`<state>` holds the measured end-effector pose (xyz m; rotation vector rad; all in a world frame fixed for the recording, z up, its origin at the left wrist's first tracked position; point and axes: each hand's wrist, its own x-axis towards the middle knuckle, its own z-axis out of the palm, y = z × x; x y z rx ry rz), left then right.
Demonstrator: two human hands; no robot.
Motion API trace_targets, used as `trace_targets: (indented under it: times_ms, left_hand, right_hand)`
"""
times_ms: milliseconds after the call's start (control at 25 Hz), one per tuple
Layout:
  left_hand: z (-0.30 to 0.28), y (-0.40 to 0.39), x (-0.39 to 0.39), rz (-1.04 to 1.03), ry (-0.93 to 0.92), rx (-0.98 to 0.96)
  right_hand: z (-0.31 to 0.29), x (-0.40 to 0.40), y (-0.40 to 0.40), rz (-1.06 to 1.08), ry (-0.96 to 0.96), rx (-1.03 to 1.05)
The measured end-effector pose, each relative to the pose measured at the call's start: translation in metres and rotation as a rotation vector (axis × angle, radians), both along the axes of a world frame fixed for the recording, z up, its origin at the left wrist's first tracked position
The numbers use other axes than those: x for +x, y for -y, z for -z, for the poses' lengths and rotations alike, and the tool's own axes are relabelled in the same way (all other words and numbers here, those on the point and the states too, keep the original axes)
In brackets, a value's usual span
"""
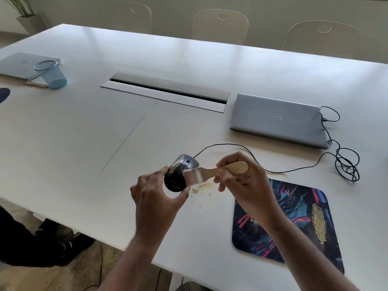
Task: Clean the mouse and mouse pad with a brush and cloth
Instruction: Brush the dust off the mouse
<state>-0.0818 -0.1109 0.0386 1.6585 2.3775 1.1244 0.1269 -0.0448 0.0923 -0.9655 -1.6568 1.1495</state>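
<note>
Two hands share the work: our left hand [155,194] grips the mouse [178,175] off the tabletop [84,133], left of the mouse pad [279,223], tilted so loosened crumbs [201,186] fall clear. Our right hand [241,179] pinches the wooden brush [218,171] handle, its bristles against the mouse's side. A yellowish heap of debris lies on the pad, uncleaned. Far left of the pad, a blue mesh cup [51,74] looks empty. We see no cloth.
</note>
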Motion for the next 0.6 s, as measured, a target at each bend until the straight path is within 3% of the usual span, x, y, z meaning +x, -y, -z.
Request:
trace_targets:
  times_ms: [160,480,600]
  left_hand:
    - [0.001,-0.004,0.002,-0.023,-0.029,0.007]
    - [0.001,0.000,-0.003,0.027,-0.020,0.003]
    - [0.002,0.001,-0.004,0.018,-0.024,0.012]
  right_hand:
    - [0.001,-0.017,0.011,-0.091,0.105,0.025]
    - [0.002,-0.018,-0.004,0.133,0.063,-0.006]
    - [0.009,-0.009,-0.011,0.196,0.154,-0.004]
